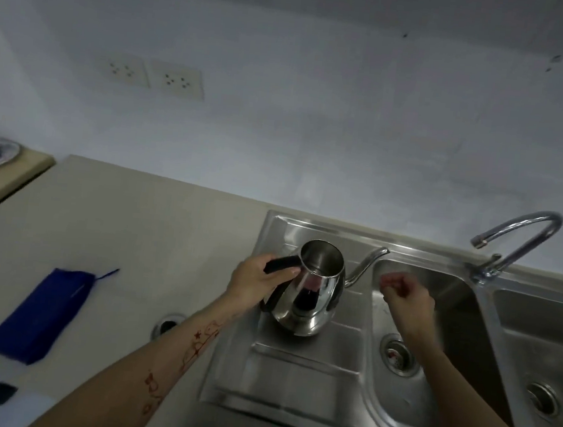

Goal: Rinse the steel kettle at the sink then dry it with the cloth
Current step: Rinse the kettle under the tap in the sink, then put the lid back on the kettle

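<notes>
Steel kettle [306, 295], lidless, left hand [257, 281] gripping.

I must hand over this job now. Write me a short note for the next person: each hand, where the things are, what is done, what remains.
Left hand: holds the steel kettle by its black handle, over the drainboard, lid off, upright.
Right hand: loosely curled above the sink basin, holding nothing visible.
Faucet: no water running.
Blue cloth: folded on the counter, left of the sink, untouched.
Done: kettle brought to the sink. I cannot tell whether it is rinsed.
Left: rinse if needed, then dry with the cloth.
</notes>
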